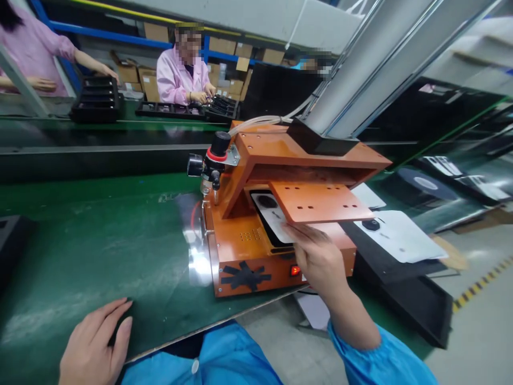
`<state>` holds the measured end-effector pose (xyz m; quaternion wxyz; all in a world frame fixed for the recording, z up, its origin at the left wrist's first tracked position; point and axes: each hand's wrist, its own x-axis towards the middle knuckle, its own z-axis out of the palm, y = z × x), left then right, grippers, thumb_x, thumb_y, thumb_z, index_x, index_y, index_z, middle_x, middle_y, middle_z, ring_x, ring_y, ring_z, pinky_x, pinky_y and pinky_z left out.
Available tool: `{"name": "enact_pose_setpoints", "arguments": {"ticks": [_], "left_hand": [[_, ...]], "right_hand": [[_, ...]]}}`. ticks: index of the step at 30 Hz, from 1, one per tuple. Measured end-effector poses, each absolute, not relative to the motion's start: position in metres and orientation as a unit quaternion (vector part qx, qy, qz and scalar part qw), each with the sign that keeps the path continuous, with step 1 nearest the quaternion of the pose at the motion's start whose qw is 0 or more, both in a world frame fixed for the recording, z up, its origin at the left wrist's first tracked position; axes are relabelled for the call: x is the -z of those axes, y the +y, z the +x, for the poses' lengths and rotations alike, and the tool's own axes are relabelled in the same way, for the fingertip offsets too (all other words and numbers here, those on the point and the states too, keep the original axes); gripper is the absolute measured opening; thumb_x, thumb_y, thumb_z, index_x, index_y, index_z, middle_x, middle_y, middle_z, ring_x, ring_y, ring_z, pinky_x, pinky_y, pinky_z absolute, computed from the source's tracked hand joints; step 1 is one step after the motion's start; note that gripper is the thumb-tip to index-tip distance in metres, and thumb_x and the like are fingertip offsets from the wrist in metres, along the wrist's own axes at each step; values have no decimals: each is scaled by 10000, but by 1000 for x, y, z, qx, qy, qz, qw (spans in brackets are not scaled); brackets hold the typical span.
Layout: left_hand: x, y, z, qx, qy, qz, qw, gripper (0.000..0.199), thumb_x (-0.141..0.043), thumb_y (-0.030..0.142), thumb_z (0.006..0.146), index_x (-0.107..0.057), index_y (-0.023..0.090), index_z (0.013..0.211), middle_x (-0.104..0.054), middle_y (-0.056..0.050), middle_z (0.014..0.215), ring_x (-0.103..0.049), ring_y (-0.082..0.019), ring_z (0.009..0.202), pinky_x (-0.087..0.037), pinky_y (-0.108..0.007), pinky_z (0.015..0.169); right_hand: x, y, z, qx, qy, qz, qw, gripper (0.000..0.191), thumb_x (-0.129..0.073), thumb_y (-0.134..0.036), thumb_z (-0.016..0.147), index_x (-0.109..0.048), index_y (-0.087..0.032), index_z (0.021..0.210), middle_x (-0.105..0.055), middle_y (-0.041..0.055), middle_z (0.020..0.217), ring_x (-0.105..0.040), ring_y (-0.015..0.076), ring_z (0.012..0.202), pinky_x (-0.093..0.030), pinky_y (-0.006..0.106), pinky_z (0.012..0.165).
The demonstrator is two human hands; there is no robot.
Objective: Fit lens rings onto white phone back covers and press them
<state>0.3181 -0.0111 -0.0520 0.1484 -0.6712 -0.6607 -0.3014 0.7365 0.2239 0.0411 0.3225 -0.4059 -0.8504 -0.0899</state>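
Note:
An orange press (pixel 236 251) stands on the green bench, its flat upper plate (pixel 320 200) raised above the bed. Under that plate lies a white panel (pixel 272 214) with a dark round spot and a small dark mark, set on a black base. My right hand (pixel 320 262) reaches in at the panel's near corner, fingers over it and thumb lower, seeming to pinch its edge; the fingertips are blurred. Flat on the bench near its front edge rests my left hand (pixel 98 339), fingers stretched out, thumb apart, holding nothing.
White sheets (pixel 401 235) with a black round piece lie on a black board right of the press. Below them is a black tray (pixel 417 307). A regulator (pixel 214 160) juts from the press's left side. Across the line, people in pink handle black trays (pixel 100 99).

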Motion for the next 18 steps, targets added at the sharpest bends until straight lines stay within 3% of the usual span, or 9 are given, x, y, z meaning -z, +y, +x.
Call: {"name": "enact_pose_setpoints", "arguments": {"ticks": [3, 10, 18], "left_hand": [[51, -11, 319, 299, -658, -674, 153, 197, -576, 306, 1048, -708, 187, 1135, -742, -74, 1128, -695, -224, 956, -504, -372, 886], [52, -14, 322, 296, -669, -666, 143, 216, -576, 347, 1050, -712, 206, 1141, -753, -72, 1144, -702, -233, 959, -510, -388, 906], [53, -13, 319, 298, -663, -674, 134, 214, -587, 352, 1040, -721, 204, 1118, -759, -63, 1128, -706, -235, 952, -513, -396, 899]], "right_hand": [[-40, 237, 736, 74, -883, -375, 271, 440, -433, -145, 1042, -756, -210, 1334, -747, 109, 1325, -750, 309, 1181, -652, 502, 1006], [-43, 244, 753, -1, -888, -410, 210, 456, -466, -244, 1034, -692, -237, 1430, -734, 87, 1360, -720, 311, 1237, -653, 503, 1016], [-64, 241, 758, -3, -908, -395, 140, 504, -466, -322, 1024, -625, -234, 1495, -705, 130, 1389, -681, 338, 1277, -615, 524, 1033]]}}
